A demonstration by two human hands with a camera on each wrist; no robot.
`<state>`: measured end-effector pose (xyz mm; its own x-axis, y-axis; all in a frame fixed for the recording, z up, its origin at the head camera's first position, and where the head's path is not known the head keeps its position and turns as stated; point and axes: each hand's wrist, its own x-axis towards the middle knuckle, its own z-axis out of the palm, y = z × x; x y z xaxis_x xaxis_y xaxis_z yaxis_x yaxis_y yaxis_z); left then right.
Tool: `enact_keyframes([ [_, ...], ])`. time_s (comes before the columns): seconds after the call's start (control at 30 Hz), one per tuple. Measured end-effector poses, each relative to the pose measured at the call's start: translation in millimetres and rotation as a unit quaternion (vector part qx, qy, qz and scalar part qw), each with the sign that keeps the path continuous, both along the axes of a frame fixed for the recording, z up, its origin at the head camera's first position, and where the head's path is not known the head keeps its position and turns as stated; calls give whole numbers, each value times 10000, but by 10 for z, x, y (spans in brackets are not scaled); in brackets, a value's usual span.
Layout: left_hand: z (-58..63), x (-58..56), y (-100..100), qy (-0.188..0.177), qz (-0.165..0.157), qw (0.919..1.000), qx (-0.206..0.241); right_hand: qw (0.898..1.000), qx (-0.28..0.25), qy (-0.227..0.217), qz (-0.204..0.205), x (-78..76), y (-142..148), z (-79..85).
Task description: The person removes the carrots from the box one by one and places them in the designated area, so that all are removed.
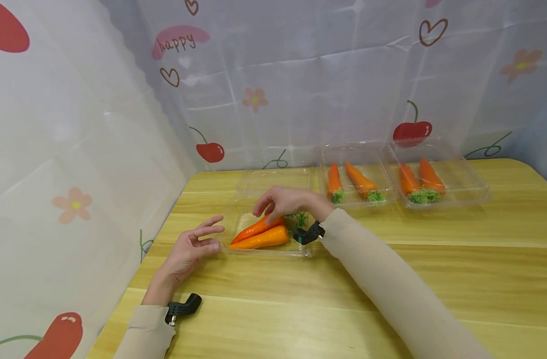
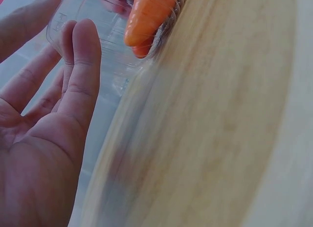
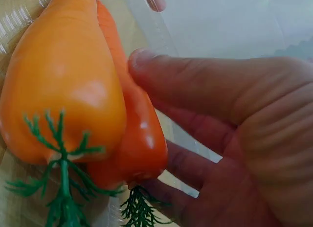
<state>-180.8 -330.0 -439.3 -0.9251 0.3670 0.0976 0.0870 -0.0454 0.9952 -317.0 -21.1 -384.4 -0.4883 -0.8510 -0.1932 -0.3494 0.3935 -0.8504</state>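
Note:
Two orange carrots lie side by side in a clear plastic clamshell box (image 1: pixel 267 253); its lid is raised at the back. The nearer carrot (image 1: pixel 262 238) is lighter, the farther carrot (image 1: pixel 251 230) redder, and both have dark green leafy tops. My right hand (image 1: pixel 284 202) is over the redder carrot. In the right wrist view its thumb lies at that carrot's side, with other fingers partly hidden behind it; no firm grip shows. My left hand (image 1: pixel 192 252), fingers spread and loosely bent, stands at the box's left end, holding nothing.
Two more clear boxes stand at the back right of the wooden table (image 1: pixel 390 279): a middle box (image 1: pixel 356 202) and a right box (image 1: pixel 470 197). Each contains two carrots with light green tops. A printed curtain (image 1: pixel 300 99) hangs behind and to the left.

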Motion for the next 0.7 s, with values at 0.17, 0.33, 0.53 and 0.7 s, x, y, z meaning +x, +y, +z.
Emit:
enact_keyframes([
  [0.17,4,6,4,-46,45,10000,12,9988,382,263,120,-7,-49,-28],
  [0.33,5,12,7,-55,7,10000,47,9968,538,559,197,-15,-78,-61],
  [0.53,9,17,6,-61,11,10000,50,9928,636,946,375,7,-120,-78],
  [0.7,12,15,11,-63,16,10000,24,9931,666,913,317,36,-133,-76],
])
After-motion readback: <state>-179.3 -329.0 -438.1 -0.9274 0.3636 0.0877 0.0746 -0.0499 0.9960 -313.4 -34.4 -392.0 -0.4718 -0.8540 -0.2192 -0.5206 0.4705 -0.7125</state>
